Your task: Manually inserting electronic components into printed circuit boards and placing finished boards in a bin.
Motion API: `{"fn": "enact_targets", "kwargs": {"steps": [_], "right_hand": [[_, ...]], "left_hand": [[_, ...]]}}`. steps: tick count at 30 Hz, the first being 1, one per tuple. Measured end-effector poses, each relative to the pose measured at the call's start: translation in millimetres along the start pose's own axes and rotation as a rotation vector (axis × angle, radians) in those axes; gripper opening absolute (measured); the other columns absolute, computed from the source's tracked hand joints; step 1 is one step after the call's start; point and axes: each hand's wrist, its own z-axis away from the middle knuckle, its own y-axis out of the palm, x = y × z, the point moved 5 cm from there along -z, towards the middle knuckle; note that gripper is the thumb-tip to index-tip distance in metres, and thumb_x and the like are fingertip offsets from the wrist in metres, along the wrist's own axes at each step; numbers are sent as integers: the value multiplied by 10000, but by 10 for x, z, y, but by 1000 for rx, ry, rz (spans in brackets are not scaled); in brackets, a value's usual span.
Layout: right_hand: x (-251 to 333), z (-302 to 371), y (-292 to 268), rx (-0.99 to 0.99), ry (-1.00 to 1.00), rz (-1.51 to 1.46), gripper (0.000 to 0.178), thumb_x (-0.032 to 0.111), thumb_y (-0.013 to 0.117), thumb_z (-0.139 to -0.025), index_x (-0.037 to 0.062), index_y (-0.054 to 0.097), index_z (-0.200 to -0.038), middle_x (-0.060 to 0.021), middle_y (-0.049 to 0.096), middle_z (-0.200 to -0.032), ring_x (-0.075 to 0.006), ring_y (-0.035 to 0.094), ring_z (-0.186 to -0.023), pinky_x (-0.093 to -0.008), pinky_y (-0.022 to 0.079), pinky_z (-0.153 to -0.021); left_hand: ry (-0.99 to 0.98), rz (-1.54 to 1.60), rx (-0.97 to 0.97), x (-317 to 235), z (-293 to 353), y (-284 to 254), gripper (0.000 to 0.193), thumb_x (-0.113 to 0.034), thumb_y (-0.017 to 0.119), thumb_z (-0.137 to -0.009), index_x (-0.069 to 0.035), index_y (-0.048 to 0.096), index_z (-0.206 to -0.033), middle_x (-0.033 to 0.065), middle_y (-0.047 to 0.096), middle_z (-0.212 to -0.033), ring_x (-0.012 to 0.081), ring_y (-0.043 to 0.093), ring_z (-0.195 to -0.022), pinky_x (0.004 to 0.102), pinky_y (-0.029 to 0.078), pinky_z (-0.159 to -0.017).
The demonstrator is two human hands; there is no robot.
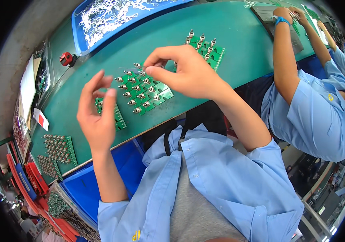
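Nearest the camera, a light-blue shirt (220,185) hung unbuttoned over a grey top (192,213); beyond it, on the green tabletop (243,38), the middle green board (144,87) lay between the two hands, set with rows of silver metal posts; the left hand (97,115) showed slight blur and a wide grip, thumb and fingers well apart, and partly hid a smaller green board (118,117); the right hand (192,74) had a narrow grip, thumb and forefinger close together near the middle board's far edge, though I could not tell whether they held a small part; another green board (217,58) with posts lay partly behind that hand; farther off, a blue tray (76,32) held loose silver parts (108,18), near a red-and-black object (67,59); at the left, more boards (60,149) bore dense rows of posts; at the right, a co-worker's forearm (284,56) reached across the tabletop.
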Motion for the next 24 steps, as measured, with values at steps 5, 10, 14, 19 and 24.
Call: {"fn": "enact_targets", "kwargs": {"steps": [5, 10, 14, 19, 24], "right_hand": [[-90, -107, 111, 129, 260, -250, 149, 86, 703, -921, -17, 770, -1006, -66, 735, -808, -138, 643, -753, -264, 502, -669], [-88, -134, 103, 136, 219, -124, 133, 89, 713, -933, 11, 775, -1021, -52, 741, -835, -132, 647, -750, -265, 510, -690], [-61, -184, 99, 82, -35, 130, 124, 141, 712, -928, 60, 788, -981, -23, 736, -835, -150, 644, -714, -291, 506, -672], [-85, -278, 211, 16, -396, 483, 123, 209, 714, -926, 128, 806, -937, 12, 719, -870, -176, 657, -756, -325, 506, -726], [-257, -440, 431, 46, -562, 710, 113, 238, 722, -927, 168, 812, -925, 22, 690, -924, -182, 659, -849, -336, 497, -844]], "left_hand": [[214, -234, 61, -44, -78, 32, 296, -29, 708, -933, -49, 744, -1227, 52, 751, -1003, 176, 662, -928, 306, 489, -910], [207, -244, 87, 21, -81, 44, 245, -32, 719, -927, -57, 774, -1165, 47, 750, -985, 177, 648, -891, 300, 482, -890], [173, -242, 93, 113, -60, 23, 233, -38, 724, -929, -61, 778, -1154, 45, 749, -968, 175, 645, -877, 298, 480, -876], [157, -330, 78, 228, -62, -44, 221, -54, 725, -929, -69, 777, -1144, 40, 745, -962, 174, 644, -863, 301, 482, -860], [176, -488, 120, 464, -142, -99, 194, -84, 722, -928, -74, 778, -1114, 37, 739, -979, 179, 642, -848, 310, 491, -834]]}}
